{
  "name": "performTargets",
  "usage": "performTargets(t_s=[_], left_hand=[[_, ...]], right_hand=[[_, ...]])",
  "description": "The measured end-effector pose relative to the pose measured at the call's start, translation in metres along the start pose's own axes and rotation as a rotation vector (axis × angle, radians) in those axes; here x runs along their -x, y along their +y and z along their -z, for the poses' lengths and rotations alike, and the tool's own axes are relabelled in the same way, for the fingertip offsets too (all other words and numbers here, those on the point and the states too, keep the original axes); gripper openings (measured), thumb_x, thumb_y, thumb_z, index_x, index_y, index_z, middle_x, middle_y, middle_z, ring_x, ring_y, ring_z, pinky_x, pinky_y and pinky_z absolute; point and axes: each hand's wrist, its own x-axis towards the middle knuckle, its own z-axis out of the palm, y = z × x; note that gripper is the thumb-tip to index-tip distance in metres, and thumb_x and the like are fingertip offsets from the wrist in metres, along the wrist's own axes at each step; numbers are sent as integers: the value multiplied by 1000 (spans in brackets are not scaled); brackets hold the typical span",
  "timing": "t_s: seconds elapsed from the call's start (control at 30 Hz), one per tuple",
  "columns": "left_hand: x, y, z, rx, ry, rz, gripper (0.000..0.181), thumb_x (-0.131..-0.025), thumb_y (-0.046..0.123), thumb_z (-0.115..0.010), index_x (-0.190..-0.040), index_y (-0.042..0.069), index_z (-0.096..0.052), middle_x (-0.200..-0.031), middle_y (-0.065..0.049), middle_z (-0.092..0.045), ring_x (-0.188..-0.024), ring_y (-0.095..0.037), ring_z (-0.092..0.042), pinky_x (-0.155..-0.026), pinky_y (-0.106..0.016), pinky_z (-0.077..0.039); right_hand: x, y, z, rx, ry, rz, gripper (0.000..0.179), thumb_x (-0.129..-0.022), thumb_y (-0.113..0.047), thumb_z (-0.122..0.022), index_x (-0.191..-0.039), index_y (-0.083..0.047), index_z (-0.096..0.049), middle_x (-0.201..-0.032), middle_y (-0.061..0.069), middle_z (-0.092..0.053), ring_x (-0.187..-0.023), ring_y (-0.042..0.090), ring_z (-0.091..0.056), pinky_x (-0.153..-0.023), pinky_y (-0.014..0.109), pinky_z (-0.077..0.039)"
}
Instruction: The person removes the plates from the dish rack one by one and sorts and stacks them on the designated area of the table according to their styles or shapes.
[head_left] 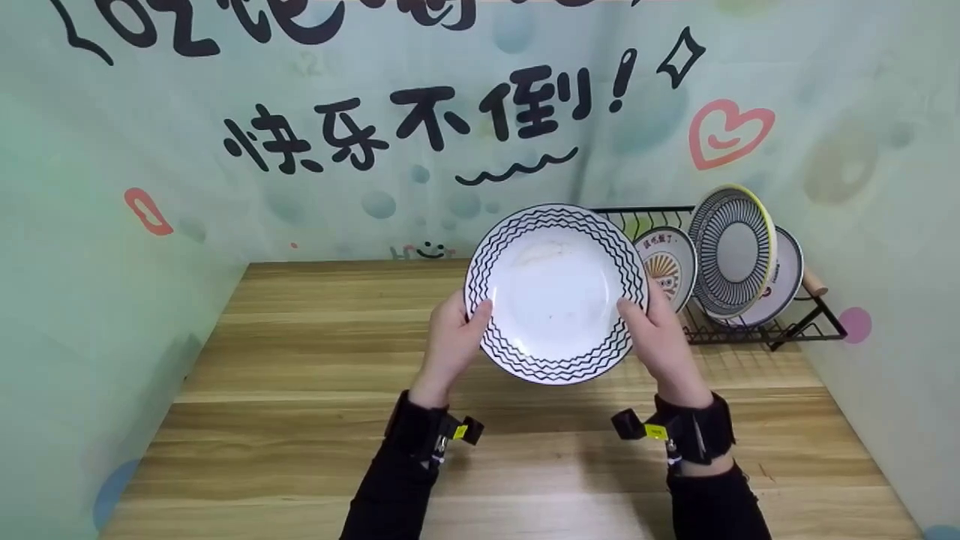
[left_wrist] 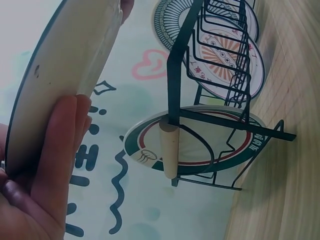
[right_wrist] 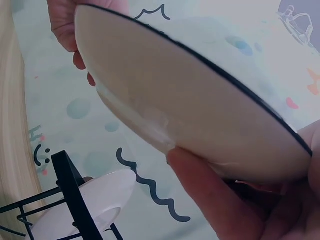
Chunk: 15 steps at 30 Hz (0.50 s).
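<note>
Both hands hold a white plate (head_left: 555,296) with black zigzag lines around its rim, raised above the table and tilted to face the head camera. My left hand (head_left: 452,335) grips the left edge, its thumb on the front rim. On the opposite edge, my right hand (head_left: 664,341) has its thumb over the rim too. In the wrist views the fingers (left_wrist: 59,145) of the left hand and the fingers (right_wrist: 200,185) of the right hand press against the plate's plain underside. Faint brownish smudges mark the plate's inner face.
A black wire dish rack (head_left: 814,330) stands at the back right, partly behind the held plate. It holds a yellow-rimmed striped bowl (head_left: 735,255), a sunburst-patterned plate (head_left: 667,266) and a green-rimmed plate (left_wrist: 195,140). Below is a wooden table (head_left: 300,420); a printed cloth backdrop (head_left: 345,210) surrounds it.
</note>
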Motion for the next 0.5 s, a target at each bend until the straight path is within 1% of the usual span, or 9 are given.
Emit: performTargets(t_s=[0.1,0.17,0.27,0.4,0.5], left_hand=[[2,3,2,2,24,18,15,-95,9,-61,-97,-6,-66,-83,-12,-68,-70,-17,-62,-61,-27,-55],[3,4,3,-6,44,24,15,-95,9,-62,-96,-5,-67,-81,-12,-68,-68,-16,-61,-59,-26,-53],[4,4,5,-18,67,12,14,-94,8,-63,-94,-5,-68,-80,-11,-67,-67,-16,-60,-57,-26,-52],[8,1,6,-31,86,-11,12,-93,6,-62,-92,-5,-68,-79,-11,-66,-68,-17,-59,-58,-27,-53],[12,0,7,-20,92,8,12,-92,5,-61,-92,-5,-68,-79,-10,-66,-68,-16,-59,-58,-27,-53]], right_hand=[[1,1,-2,-9,-20,-17,50,-96,6,-42,-146,9,-35,-135,26,-50,-111,23,-55,-90,26,-53],[2,2,-3,-13,-28,-25,49,-97,5,-42,-145,10,-35,-134,28,-50,-108,21,-57,-89,26,-54],[2,4,-4,-22,-37,-35,47,-98,2,-44,-143,11,-37,-130,28,-52,-105,17,-58,-89,26,-53],[2,9,-5,-25,-58,-23,44,-100,2,-44,-141,12,-39,-128,28,-53,-103,14,-59,-88,25,-53],[2,12,-5,-12,-83,-8,42,-100,2,-44,-141,13,-39,-127,27,-54,-104,13,-59,-89,25,-53]])
